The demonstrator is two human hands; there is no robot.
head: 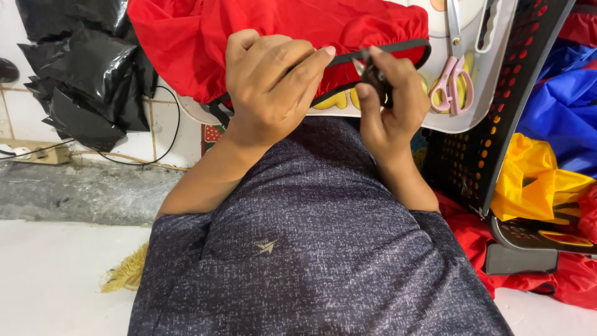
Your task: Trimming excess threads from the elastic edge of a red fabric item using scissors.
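1. the left hand is closed in a loose fist, its thumb and forefinger pinching the black strap that edges the red fabric.
2. the right hand is curled shut around a small dark clip, held between thumb and fingertips just right of the left fingertips; the strap runs into it.
3. the strap loops out past the right fingers, bends at the fabric's right corner and comes back under the right hand; another stretch shows below the left wrist.
4. the red fabric lies bunched above and behind both sets of fingers, draped over a white board.
5. pink-handled scissors rest on that board, just right of the right hand's knuckles, not touched.
6. a black perforated crate stands tilted further right, with yellow fabric and blue fabric beyond it.
7. black plastic sheeting hangs well left of the left hand.
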